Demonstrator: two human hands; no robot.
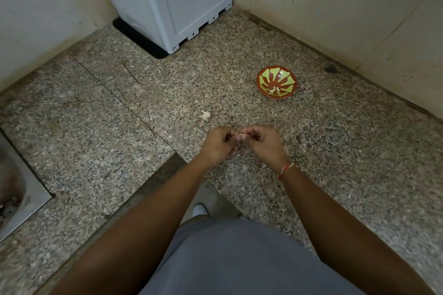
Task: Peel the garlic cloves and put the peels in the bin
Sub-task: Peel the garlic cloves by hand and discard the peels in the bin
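Observation:
My left hand [219, 143] and my right hand [261, 142] meet over the speckled granite counter [239, 50], fingers curled. Between their fingertips they pinch a small pale garlic cloves piece [239, 137], mostly hidden by the fingers. A garlic bulb [206, 114] lies on the counter just beyond my left hand. Further right stands a red and green bowl [276, 82] with a few peeled cloves [274, 90] inside. No bin is in view.
A grey plastic appliance [167, 0] stands in the back corner against tiled walls. A steel sink [14, 194] is set into the counter at the far left. A small dark stone-like object [331, 68] lies by the right wall. The counter edge runs near my body.

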